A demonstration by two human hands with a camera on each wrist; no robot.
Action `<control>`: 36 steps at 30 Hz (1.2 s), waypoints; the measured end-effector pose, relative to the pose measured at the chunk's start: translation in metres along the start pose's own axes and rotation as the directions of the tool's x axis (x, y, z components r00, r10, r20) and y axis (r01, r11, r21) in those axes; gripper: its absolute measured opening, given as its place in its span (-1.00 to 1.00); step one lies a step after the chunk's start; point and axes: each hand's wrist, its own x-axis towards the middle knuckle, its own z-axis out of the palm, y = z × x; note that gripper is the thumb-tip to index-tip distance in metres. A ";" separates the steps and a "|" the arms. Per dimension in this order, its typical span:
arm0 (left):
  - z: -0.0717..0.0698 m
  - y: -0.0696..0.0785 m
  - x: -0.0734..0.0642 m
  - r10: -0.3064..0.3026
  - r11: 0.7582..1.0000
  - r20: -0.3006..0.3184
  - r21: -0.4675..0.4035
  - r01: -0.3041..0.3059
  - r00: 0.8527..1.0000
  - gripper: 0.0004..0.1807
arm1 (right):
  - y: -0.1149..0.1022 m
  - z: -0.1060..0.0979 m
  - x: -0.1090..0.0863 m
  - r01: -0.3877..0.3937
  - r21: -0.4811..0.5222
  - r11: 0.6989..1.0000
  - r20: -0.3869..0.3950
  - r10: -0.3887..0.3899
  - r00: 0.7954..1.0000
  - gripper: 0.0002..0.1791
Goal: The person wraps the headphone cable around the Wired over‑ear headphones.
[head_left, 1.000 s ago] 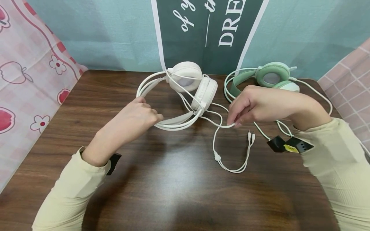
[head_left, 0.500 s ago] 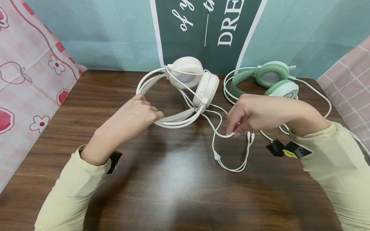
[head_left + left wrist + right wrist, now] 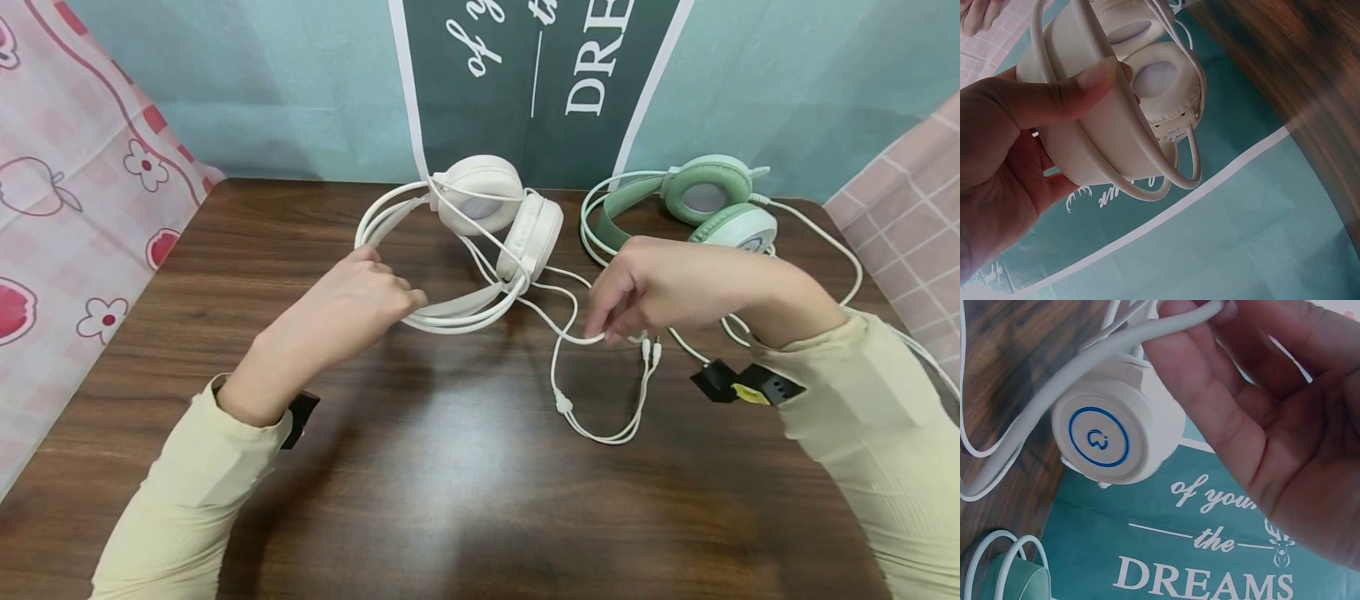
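White over-ear headphones are held up at the back middle of the table by my left hand. In the left wrist view the thumb lies across the headband, with the other fingers behind it. My right hand pinches the white cable between thumb and fingertips, right of the ear cups. A strand of cable runs across the ear cups. Below the right hand, the cable's splitter and its two plugs lie on the table. The right wrist view shows an ear cup with a blue ring.
Green headphones with their own cable lie at the back right, partly behind the right forearm. A teal backdrop with printed lettering hangs behind the wooden table. Patterned cloth borders the left, pink tile print the right.
My right hand dipped slightly with the cable, then rose a little. The white headphones lifted a bit and came back down. My left hand keeps hold of the headband.
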 end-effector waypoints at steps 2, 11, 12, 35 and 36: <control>0.001 0.001 0.000 -0.003 1.000 0.002 0.001 0.003 1.000 -0.69 | -0.002 -0.001 -0.001 -0.017 -0.008 1.000 -0.036 0.016 0.999 -0.77; -0.001 0.007 0.001 -0.013 1.000 0.017 0.018 0.013 1.000 -0.68 | -0.015 -0.008 -0.009 -0.143 -0.105 0.984 -0.259 0.112 0.959 -0.74; -0.002 0.008 0.002 -0.012 1.000 0.016 0.023 0.011 1.000 -0.68 | -0.017 -0.010 -0.010 -0.162 -0.119 0.980 -0.288 0.122 0.950 -0.75; -0.014 0.032 -0.002 0.168 0.986 -0.071 0.033 -0.166 0.983 -0.74 | 0.007 -0.022 -0.004 -0.209 -0.158 0.965 -0.480 0.110 0.870 -0.88; -0.014 0.031 -0.002 0.182 0.983 -0.076 0.026 -0.181 0.980 -0.74 | 0.008 -0.022 -0.004 -0.206 -0.152 0.967 -0.477 0.110 0.872 -0.87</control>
